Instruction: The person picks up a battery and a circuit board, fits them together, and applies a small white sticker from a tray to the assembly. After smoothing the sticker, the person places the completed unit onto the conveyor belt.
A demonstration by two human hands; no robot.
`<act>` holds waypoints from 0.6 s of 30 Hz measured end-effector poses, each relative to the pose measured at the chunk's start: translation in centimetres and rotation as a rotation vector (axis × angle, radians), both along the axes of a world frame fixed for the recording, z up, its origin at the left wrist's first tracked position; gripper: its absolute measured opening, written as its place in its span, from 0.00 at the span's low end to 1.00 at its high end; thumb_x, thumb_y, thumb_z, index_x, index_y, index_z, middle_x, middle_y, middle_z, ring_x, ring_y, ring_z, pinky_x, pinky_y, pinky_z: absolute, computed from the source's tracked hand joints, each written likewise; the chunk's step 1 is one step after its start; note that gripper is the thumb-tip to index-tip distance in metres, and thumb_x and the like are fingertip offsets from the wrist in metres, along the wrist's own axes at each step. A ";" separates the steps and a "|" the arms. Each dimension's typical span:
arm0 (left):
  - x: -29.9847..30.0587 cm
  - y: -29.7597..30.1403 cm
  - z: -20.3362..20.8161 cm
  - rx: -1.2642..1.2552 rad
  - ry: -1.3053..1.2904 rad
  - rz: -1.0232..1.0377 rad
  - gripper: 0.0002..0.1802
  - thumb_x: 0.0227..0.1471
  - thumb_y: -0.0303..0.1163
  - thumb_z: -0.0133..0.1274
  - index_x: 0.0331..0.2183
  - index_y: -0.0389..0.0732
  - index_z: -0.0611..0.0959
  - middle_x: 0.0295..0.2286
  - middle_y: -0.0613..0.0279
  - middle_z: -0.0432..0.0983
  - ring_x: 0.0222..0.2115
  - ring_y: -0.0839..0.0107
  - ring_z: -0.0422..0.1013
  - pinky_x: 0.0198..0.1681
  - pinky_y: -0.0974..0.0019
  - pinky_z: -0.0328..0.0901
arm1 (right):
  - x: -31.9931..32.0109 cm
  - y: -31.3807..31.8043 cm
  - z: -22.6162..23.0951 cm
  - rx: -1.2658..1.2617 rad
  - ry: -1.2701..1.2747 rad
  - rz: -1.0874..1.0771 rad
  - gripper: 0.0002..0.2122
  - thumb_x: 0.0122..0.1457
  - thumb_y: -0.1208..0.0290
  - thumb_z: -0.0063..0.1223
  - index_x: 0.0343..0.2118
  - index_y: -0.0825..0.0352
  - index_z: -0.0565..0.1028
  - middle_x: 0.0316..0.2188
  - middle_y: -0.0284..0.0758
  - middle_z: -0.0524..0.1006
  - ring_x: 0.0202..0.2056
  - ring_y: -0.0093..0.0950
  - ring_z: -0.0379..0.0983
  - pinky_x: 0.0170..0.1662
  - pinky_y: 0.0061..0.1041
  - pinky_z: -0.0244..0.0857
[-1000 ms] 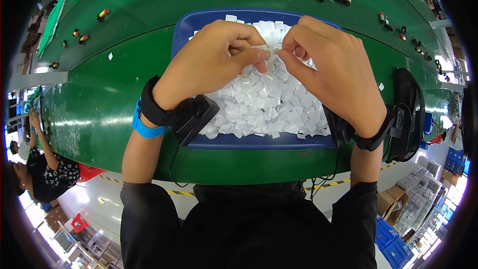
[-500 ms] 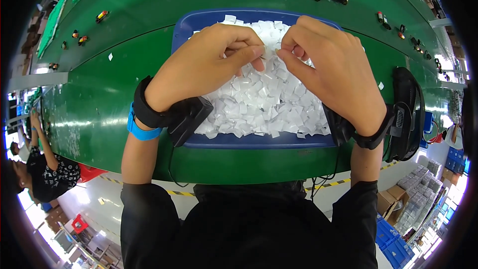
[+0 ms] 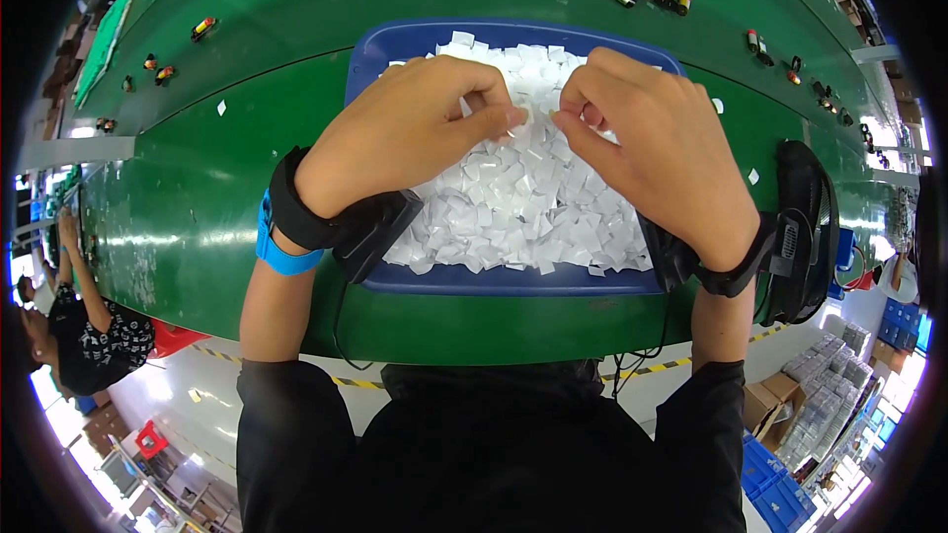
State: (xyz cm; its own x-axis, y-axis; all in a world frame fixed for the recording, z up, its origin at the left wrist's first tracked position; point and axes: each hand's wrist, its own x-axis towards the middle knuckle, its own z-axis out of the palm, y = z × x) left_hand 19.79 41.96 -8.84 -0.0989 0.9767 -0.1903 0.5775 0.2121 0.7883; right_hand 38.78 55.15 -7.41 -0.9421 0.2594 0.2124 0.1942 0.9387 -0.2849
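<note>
A factory workshop: long green tabletop [image 3: 197,227], blue crates [image 3: 778,494], a cardboard box [image 3: 760,406], striped floor tape [image 3: 358,384], a co-worker [image 3: 109,343].

Sleeves [image 3: 296,424] are black, wrist straps [image 3: 293,199] black with boxy modules [image 3: 373,239] — and the left-wrist band [image 3: 293,259] bright blue.

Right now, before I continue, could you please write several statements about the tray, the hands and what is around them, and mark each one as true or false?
1. The tray is blue. True.
2. Many small white pieces lie in the tray. True.
3. The left hand and the right hand lie flat inside the tray. False: both are held above it, with bent fingers.
4. The bright blue band is on the right arm. False: it is on the left arm.
5. A black object lies to the right of the tray. True.
6. The table is white. False: it is green.
</note>
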 end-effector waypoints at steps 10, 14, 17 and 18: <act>0.0 -0.1 -1.9 -0.009 0.264 -0.004 0.17 0.57 0.41 0.61 0.25 0.38 0.79 0.18 0.61 0.75 0.19 0.68 0.69 0.24 0.65 0.61 | 0.3 0.1 -2.5 -0.054 -0.178 0.000 0.07 0.56 0.70 0.62 0.28 0.67 0.78 0.27 0.34 0.77 0.28 0.34 0.77 0.29 0.31 0.68; -0.2 -0.3 -3.0 0.220 0.229 0.078 0.21 0.56 0.43 0.61 0.21 0.38 0.77 0.16 0.60 0.73 0.18 0.63 0.69 0.24 0.61 0.62 | -1.0 3.3 -3.0 -0.202 -0.086 0.067 0.08 0.57 0.69 0.64 0.28 0.68 0.79 0.26 0.34 0.79 0.27 0.31 0.77 0.29 0.29 0.67; 0.4 0.4 -1.8 0.287 0.184 0.106 0.23 0.56 0.46 0.59 0.19 0.39 0.76 0.15 0.57 0.74 0.19 0.56 0.71 0.26 0.57 0.64 | -2.4 9.2 -2.8 -0.143 -0.098 -0.356 0.15 0.60 0.59 0.62 0.29 0.68 0.80 0.21 0.34 0.78 0.23 0.25 0.76 0.28 0.26 0.65; 0.7 0.8 -1.2 0.245 0.147 0.115 0.23 0.56 0.46 0.59 0.19 0.39 0.77 0.15 0.57 0.73 0.18 0.56 0.71 0.25 0.57 0.63 | -3.0 11.8 -3.2 -0.075 -0.071 -0.535 0.17 0.62 0.55 0.61 0.29 0.68 0.80 0.19 0.35 0.78 0.22 0.24 0.76 0.27 0.26 0.64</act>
